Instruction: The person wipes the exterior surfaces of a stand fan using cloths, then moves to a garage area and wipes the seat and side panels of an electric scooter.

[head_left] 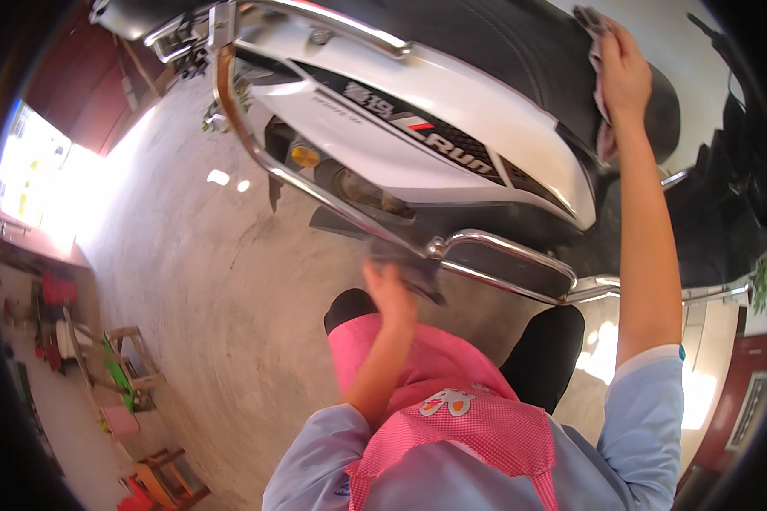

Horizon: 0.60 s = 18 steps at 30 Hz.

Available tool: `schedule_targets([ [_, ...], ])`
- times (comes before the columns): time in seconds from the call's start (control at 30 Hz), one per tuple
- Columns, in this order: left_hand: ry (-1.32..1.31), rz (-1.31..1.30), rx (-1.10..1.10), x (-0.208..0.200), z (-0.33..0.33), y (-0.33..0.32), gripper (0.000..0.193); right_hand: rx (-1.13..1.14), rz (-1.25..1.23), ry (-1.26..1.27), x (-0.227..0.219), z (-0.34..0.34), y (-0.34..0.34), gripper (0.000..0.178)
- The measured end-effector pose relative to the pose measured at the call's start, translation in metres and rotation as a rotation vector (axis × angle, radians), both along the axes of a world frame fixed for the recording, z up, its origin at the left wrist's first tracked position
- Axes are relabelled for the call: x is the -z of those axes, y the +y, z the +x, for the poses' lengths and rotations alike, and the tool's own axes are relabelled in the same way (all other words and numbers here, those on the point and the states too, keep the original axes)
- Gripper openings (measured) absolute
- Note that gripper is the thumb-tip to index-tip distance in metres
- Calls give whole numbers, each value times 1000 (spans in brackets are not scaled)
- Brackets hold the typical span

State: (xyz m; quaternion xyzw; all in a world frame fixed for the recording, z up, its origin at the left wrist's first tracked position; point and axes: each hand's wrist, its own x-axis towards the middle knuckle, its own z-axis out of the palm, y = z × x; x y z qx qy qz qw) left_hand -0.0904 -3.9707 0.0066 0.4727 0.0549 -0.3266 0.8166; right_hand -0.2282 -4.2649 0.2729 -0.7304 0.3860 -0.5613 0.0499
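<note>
A white-and-black scooter (383, 153) with chrome side rails (298, 183) stands in front of me. Up at the right, my right hand (626, 77) is closed on a greyish-pink cloth (603, 115), pressed against the black seat (511, 51). Lower down, my left hand (389, 294) grips a dark cloth (413, 271) just beside the lower chrome rail, close to its joint with the footrest bar (511, 247). Motion smears this hand and its cloth somewhat; whether the cloth touches the rail I cannot tell.
Grey concrete floor (204, 298) spreads under the scooter. Small wooden chairs (136, 358) and a stool (166, 477) stand at the left, near a bright doorway (38, 170). A red door (746, 383) is at the far right. My pink apron (477, 426) hangs over my lap.
</note>
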Motion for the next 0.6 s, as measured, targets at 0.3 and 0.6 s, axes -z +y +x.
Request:
schedule_targets([
  [0.3,-738,-83,157,-50,-2,2,29,-283,-113,-269,3,-4,30,21],
  [0.6,-773,137,345,-44,42,-5,34,-509,-267,742,170,-65,185,30],
])
